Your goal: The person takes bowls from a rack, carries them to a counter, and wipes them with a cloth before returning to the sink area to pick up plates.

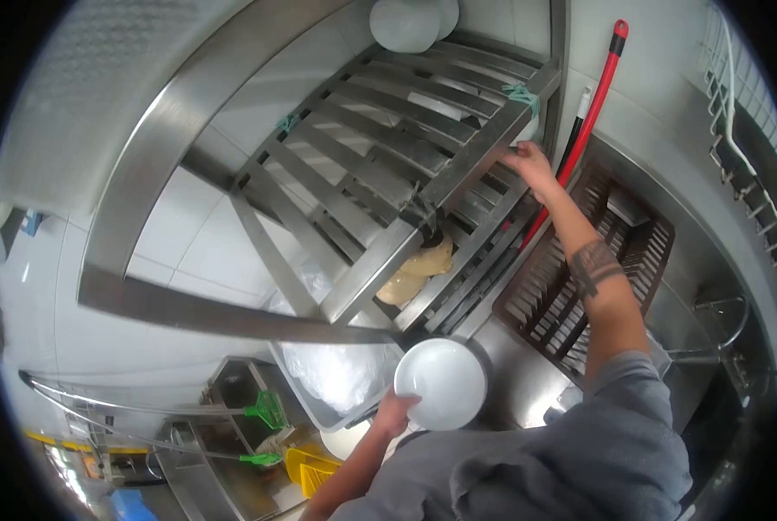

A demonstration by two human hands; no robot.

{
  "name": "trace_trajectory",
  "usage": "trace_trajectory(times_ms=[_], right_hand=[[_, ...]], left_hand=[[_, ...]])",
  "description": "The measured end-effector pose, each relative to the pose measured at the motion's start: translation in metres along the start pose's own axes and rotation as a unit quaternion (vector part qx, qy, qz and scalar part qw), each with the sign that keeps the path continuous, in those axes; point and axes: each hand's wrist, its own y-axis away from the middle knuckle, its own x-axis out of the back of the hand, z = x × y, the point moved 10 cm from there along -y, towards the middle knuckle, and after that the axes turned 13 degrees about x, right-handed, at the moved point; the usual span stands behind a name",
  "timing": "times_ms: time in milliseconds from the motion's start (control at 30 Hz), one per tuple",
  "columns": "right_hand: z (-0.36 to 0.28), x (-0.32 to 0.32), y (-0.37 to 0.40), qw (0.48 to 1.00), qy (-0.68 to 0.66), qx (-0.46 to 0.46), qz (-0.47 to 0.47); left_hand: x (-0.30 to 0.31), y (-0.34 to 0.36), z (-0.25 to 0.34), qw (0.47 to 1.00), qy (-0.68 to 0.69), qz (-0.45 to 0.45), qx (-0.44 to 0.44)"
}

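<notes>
My left hand (394, 413) grips the rim of a round white bowl (449, 378), thumb over its inner edge, low in front of my body. My right arm reaches up to a slatted metal shelf (375, 247). At the shelf's front rail, my right hand (532, 167) is closed with its fingertips against the metal; I cannot tell what is between them. Just above that hand, a green tie (522, 97) is knotted round the rail. Yellowish rounded items (419, 271) show on the level below, partly hidden by the top rail.
A brown plastic rack (584, 260) lies on the steel counter at right, beside a red pole (592, 100). Below the shelf stands a grey tub (325, 421) with clear plastic. White bowls (406, 24) sit at the shelf's far end. A yellow container (306, 469) is lower left.
</notes>
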Motion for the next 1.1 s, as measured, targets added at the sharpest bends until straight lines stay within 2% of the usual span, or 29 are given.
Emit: trace_trajectory(times_ms=[33, 100, 133, 200, 233, 300, 367, 433, 467, 500, 533, 567, 633, 667, 700, 733, 767, 833, 900, 967, 1033, 1100], right_hand=[[0.012, 0.002, -0.020, 1.000, -0.001, 0.000, 0.004], [0.045, 0.024, -0.054, 0.991, 0.039, -0.053, 0.119], [0.064, 0.023, -0.075, 0.991, 0.035, -0.055, 0.118], [0.088, 0.034, -0.106, 0.977, 0.147, -0.054, 0.145], [0.097, 0.032, -0.113, 0.978, 0.145, -0.057, 0.142], [0.107, 0.047, -0.120, 0.951, 0.197, -0.063, 0.229], [0.168, 0.051, -0.153, 0.955, 0.158, -0.050, 0.247], [0.217, 0.052, -0.187, 0.966, 0.015, 0.025, 0.256], [0.228, 0.050, -0.191, 0.967, 0.017, 0.018, 0.252], [0.239, 0.041, -0.196, 0.962, -0.137, 0.019, 0.235], [0.243, 0.031, -0.203, 0.933, -0.289, 0.021, 0.215], [0.242, 0.020, -0.208, 0.880, -0.436, 0.024, 0.189], [0.154, 0.005, -0.163, 0.893, -0.417, 0.074, 0.153], [0.107, -0.003, -0.139, 0.898, -0.408, 0.099, 0.135], [0.104, 0.001, -0.132, 0.899, -0.405, 0.096, 0.133], [0.081, 0.004, -0.125, 0.981, -0.049, 0.172, 0.069], [0.065, -0.008, -0.115, 0.922, 0.313, 0.226, -0.009], [0.044, -0.008, -0.088, 0.908, 0.340, 0.244, -0.022], [0.010, -0.007, -0.048, 0.894, 0.362, 0.262, -0.040], [-0.046, -0.011, 0.005, 0.861, 0.387, 0.306, -0.123], [-0.087, -0.012, 0.048, 0.850, 0.383, 0.312, -0.184], [-0.115, -0.014, 0.099, 0.840, 0.374, 0.306, -0.248]], left_hand=[[0.001, 0.000, 0.000, 1.000, 0.014, 0.006, -0.007], [0.011, -0.007, -0.008, 1.000, 0.014, 0.011, -0.009], [0.015, -0.007, -0.010, 1.000, -0.011, 0.024, -0.005], [0.010, 0.000, -0.005, 0.999, -0.026, 0.043, 0.008], [0.013, -0.003, -0.005, 0.998, -0.026, 0.047, 0.009], [0.017, -0.007, -0.004, 0.993, -0.095, 0.065, -0.009], [0.003, 0.007, 0.012, 0.989, -0.119, 0.082, -0.010], [-0.005, 0.010, 0.025, 0.985, -0.142, 0.096, -0.005], [-0.006, 0.010, 0.028, 0.980, -0.172, 0.100, 0.005], [-0.007, 0.012, 0.026, 0.974, -0.203, 0.103, 0.014], [-0.002, 0.007, 0.020, 0.983, -0.158, 0.097, 0.019], [0.003, 0.002, 0.015, 0.983, -0.155, 0.097, 0.020], [0.007, -0.007, 0.011, 0.990, -0.121, 0.066, -0.017], [0.014, -0.009, 0.008, 0.984, -0.155, 0.086, -0.011], [0.017, -0.011, 0.006, 0.985, -0.152, 0.085, -0.008], [0.019, -0.014, 0.007, 0.981, -0.174, 0.084, -0.018], [0.017, -0.012, 0.007, 0.977, -0.194, 0.083, -0.027], [0.009, -0.003, 0.017, 0.974, -0.208, 0.092, -0.014], [0.004, 0.008, 0.031, 0.960, -0.252, 0.117, -0.046], [0.004, 0.009, 0.031, 0.949, -0.293, 0.113, -0.044], [0.019, -0.008, 0.016, 0.914, -0.382, 0.106, -0.086], [0.014, -0.004, 0.014, 0.900, -0.408, 0.075, -0.131]])
